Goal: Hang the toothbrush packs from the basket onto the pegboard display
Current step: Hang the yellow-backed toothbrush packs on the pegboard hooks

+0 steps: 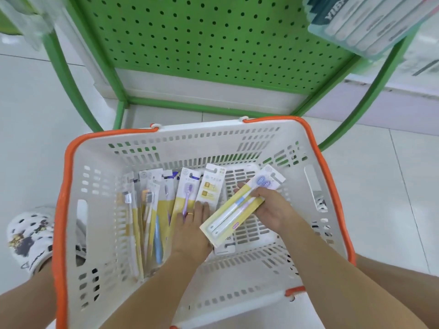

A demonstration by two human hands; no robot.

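A white basket [99, 153] with an orange rim sits on the floor below me, holding several toothbrush packs [147, 210] leaning at its left. My right hand [273, 210] grips a yellow two-brush toothbrush pack [235, 212], tilted diagonally above the basket floor. My left hand [192, 224] lies flat, fingers down, on the purple-brush pack [186, 193] and a yellow-label pack [210, 186] in the basket's middle. The green pegboard [213, 39] stands directly behind the basket, its lower part bare.
Green tube legs [64, 74] of the display stand flank the basket. Hanging packs [365, 22] show at the top right, blurred ones at the top left. My foot in a white patterned clog [28, 236] is left of the basket. White tile floor surrounds.
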